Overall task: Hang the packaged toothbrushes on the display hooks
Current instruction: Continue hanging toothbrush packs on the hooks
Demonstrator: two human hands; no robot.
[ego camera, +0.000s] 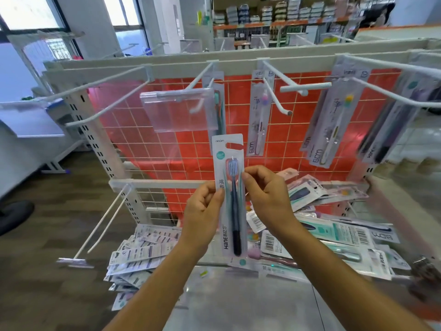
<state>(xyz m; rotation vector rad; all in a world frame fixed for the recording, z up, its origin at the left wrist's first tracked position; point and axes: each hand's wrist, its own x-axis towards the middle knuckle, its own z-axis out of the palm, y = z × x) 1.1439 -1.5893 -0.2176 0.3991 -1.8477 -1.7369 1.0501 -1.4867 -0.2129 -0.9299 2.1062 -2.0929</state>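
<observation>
1. At the far left a long white hook [102, 101] juts from the top rail of the rack. Lower down, a second hook [102, 218] slopes towards the camera, and its end tag is blurred.
2. A heap of packs [143, 247] lies on the shelf at lower left. Their print is too smeared to read.
3. A clear tag holder [176, 108] hangs from the next hook and covers most of a hung pack [220, 103]; only a teal strip of it shows.
4. The left hand [202, 211] pinches the left edge of the toothbrush pack [228, 149], thumb on the front and the fingers curled behind, out of sight.
5. The pack stands upright in front of the red grid panel [191, 144], below the tag holder and apart from every hook. It is a white card with a hang slot on top and a teal round badge. It holds a dark blue brush with pale bristles, and "Hane" runs along the lower edge.
6. The right hand [265, 194] pinches the right edge beside the bristles, fingers curled.
7. A pink-headed brush pack [259, 115] hangs at the centre.
8. More packs [334, 120] hang at the right, and the farthest are cut off.
9. A loose pile [334, 235] lies below them.
</observation>
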